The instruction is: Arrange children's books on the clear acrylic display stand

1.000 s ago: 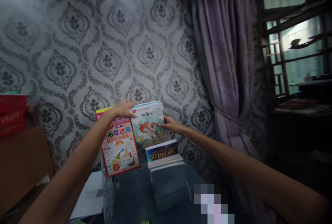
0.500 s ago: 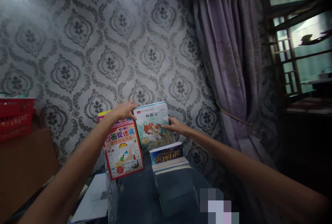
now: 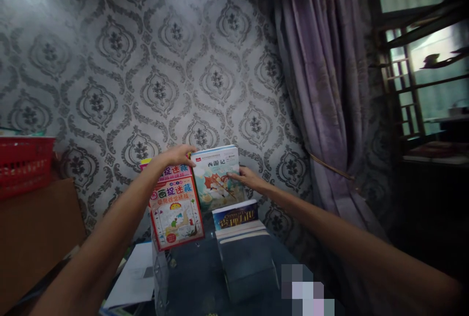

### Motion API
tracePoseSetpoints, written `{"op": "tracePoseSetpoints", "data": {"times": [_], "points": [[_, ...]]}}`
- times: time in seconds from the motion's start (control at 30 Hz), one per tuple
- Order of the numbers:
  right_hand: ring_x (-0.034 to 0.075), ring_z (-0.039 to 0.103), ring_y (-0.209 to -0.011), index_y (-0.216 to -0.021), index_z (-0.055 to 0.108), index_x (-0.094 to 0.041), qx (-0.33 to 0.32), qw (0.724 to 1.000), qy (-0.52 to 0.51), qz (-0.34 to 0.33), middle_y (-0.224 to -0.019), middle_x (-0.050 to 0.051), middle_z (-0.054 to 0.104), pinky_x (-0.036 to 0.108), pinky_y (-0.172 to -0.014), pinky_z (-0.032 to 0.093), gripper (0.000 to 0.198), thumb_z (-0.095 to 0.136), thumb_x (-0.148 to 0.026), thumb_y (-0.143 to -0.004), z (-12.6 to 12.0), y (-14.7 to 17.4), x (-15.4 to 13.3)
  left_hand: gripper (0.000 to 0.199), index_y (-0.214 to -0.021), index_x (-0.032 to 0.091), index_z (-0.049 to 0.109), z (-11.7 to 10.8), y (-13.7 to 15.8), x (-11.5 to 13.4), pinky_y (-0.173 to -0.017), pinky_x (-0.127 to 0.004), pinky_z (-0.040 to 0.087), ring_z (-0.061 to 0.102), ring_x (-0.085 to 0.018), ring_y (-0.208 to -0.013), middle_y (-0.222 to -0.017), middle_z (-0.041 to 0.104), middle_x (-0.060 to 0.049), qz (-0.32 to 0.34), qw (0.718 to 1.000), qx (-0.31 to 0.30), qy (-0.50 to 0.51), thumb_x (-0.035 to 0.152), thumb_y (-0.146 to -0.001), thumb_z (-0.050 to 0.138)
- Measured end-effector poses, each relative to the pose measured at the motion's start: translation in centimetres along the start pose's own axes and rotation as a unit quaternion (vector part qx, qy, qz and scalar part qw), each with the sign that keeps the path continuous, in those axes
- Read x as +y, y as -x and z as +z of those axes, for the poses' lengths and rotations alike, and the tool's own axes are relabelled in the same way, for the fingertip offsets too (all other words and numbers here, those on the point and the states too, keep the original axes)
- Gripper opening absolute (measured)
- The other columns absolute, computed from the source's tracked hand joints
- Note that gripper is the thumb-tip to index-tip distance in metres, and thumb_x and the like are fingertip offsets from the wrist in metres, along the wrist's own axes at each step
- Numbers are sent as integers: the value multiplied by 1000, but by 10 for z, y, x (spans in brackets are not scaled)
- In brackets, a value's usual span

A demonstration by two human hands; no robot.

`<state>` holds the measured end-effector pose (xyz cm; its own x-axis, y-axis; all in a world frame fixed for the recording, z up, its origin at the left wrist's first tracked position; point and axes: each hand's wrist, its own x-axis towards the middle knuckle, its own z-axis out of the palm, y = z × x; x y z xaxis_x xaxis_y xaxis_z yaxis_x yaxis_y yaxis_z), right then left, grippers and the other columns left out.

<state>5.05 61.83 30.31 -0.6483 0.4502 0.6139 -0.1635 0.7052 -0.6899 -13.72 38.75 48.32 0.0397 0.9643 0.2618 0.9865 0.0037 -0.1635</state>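
Note:
A light-coloured picture book [image 3: 219,194], with a fox-like figure and Chinese title on its cover, stands upright against the wall between my hands. My left hand [image 3: 180,155] grips its upper left corner, fingers bent over the edge. At its right edge, my right hand [image 3: 251,179] holds it with fingertips on the front cover and the rest behind. Just left stand red-bordered children's books [image 3: 178,213], partly behind my left wrist. In front of the picture book, a blue-covered book [image 3: 234,217] sticks up out of a dark holder [image 3: 249,262] with several others.
A red plastic basket [image 3: 25,164] rests on a cardboard box [image 3: 40,238] at the left. White papers [image 3: 134,277] lie beside a clear plastic edge. A tied purple curtain [image 3: 322,101] hangs at the right, near a window. Patterned wallpaper [image 3: 157,52] covers the wall behind.
The view has shifted slightly, so everything sits a little further right. Both hands keep their hold on the picture book, which stays in nearly the same place.

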Motion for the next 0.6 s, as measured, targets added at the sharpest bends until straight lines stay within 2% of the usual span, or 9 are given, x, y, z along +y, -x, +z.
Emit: {"op": "tracePoseSetpoints", "data": {"times": [0.23,0.37,0.43,0.5,0.57,0.6], "points": [[30,70,-102,-101,76,-17,-10,999,-45,6,-104,8,77,44,-93,57,62,65,-72,-76,12,-2,0,42,-117,24,65,5,4,7,-86,-31,46,63,-26,-105,-111,71,-4,-39,998,23,-51,43,-79,67],[28,71,-96,-97,77,-18,-3,998,-55,11,-101,7,78,43,-92,57,58,68,-70,-75,15,-3,0,43,-121,24,63,3,1,9,-89,-34,47,63,-27,-108,-114,71,-6,-36,997,24,-64,43,-82,65],[28,72,-94,-98,77,-19,4,998,-58,15,-99,5,78,44,-92,58,54,68,-68,-76,16,-2,1,46,-124,22,61,1,8,14,-94,-36,46,61,-28,-113,-122,68,-8,-30,995,47,-84,41,-83,67],[28,72,-93,-97,77,-20,14,998,-60,22,-98,5,78,45,-91,58,51,68,-66,-77,17,0,2,52,-130,17,57,4,30,21,-104,-45,41,54,-32,-125,-136,60,-14,-32,989,94,-111,42,-85,67],[28,71,-92,-96,77,-20,27,997,-64,30,-98,5,78,47,-91,58,48,69,-64,-78,18,2,5,64,-141,15,47,17,68,34,-113,-54,30,40,-36,-138,-151,45,-19,-36,981,144,-126,47,-88,63],[29,71,-92,-96,77,-20,33,997,-68,34,-97,5,78,46,-92,58,46,70,-62,-78,18,3,7,71,-147,17,38,27,92,41,-114,-54,28,35,-35,-142,-156,38,-18,-41,979,159,-122,51,-89,60]]}}
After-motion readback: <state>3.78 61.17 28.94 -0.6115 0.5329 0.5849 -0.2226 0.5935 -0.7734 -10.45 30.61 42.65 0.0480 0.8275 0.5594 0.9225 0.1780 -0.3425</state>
